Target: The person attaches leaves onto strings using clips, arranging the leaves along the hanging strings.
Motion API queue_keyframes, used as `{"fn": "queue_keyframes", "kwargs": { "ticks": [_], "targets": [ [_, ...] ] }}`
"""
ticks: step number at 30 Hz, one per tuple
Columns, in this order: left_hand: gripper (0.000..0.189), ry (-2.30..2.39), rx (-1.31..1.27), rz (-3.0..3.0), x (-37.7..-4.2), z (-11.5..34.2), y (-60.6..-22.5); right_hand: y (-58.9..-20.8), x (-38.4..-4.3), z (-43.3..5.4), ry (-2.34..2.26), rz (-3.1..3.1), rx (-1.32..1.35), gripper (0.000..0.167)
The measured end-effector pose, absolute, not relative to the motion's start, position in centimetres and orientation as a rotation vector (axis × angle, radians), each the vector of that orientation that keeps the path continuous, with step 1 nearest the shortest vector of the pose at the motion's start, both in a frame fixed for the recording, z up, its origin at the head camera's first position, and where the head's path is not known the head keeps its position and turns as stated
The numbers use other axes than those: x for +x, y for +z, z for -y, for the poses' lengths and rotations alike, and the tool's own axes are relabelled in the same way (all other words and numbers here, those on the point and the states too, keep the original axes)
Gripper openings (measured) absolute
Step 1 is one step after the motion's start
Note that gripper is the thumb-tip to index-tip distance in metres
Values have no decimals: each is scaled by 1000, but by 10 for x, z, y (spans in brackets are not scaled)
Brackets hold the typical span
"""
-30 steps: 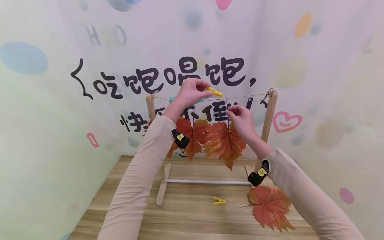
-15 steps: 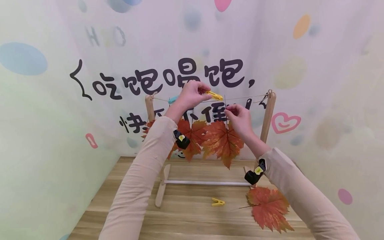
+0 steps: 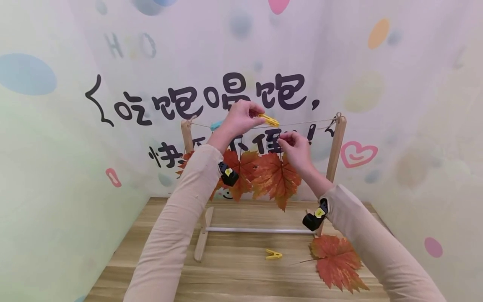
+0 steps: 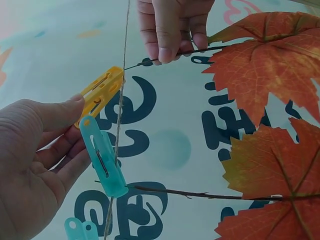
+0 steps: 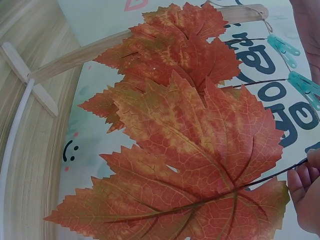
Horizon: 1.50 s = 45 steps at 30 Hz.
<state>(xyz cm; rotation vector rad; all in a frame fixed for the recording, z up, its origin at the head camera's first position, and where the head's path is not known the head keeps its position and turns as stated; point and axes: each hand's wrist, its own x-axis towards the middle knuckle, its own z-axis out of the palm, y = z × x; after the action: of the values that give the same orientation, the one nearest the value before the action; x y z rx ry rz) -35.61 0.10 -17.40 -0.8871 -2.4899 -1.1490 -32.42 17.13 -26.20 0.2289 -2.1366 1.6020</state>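
My left hand [image 3: 243, 117] pinches a yellow clothespin [image 4: 101, 92] at the twine [image 4: 120, 110]. In the left wrist view the pin's tip meets the twine and the stem's end. With thumb and fingertips my right hand [image 3: 298, 149] pinches the dark stem of an orange-red maple leaf [image 3: 277, 178], which hangs below the twine. A teal clothespin [image 4: 105, 157] beside the yellow one clips another leaf's stem to the line. In the right wrist view, two teal clothespins [image 5: 283, 47] hold stems, with the leaves [image 5: 185, 25] overlapping.
Two wooden posts [image 3: 337, 147] carry the twine, joined low down by a white rod [image 3: 260, 230]. On the wooden table [image 3: 234, 272] lie another yellow clothespin [image 3: 273, 254] and a loose maple leaf [image 3: 336, 262]. A printed backdrop [image 3: 415, 105] stands behind.
My right hand has shifted slightly left with the leaf, bringing the stem's upper end to the yellow clothespin. My left hand has stayed nearly in place, still pinching the pin.
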Motion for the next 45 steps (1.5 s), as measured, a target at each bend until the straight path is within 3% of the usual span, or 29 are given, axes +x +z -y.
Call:
{"fn": "queue_keyframes", "kwargs": {
  "ticks": [6,19,45],
  "targets": [
    [24,-1154,-886,2500,-357,0,-174,-245,-301,-160,1610,2161,212,21],
    [22,-1131,-869,2555,-355,1,-170,-266,-329,-168,1639,2106,255,22],
    [24,-1043,-882,2581,-355,-2,-173,-271,-327,-165,1657,2114,223,22]
  ]
}}
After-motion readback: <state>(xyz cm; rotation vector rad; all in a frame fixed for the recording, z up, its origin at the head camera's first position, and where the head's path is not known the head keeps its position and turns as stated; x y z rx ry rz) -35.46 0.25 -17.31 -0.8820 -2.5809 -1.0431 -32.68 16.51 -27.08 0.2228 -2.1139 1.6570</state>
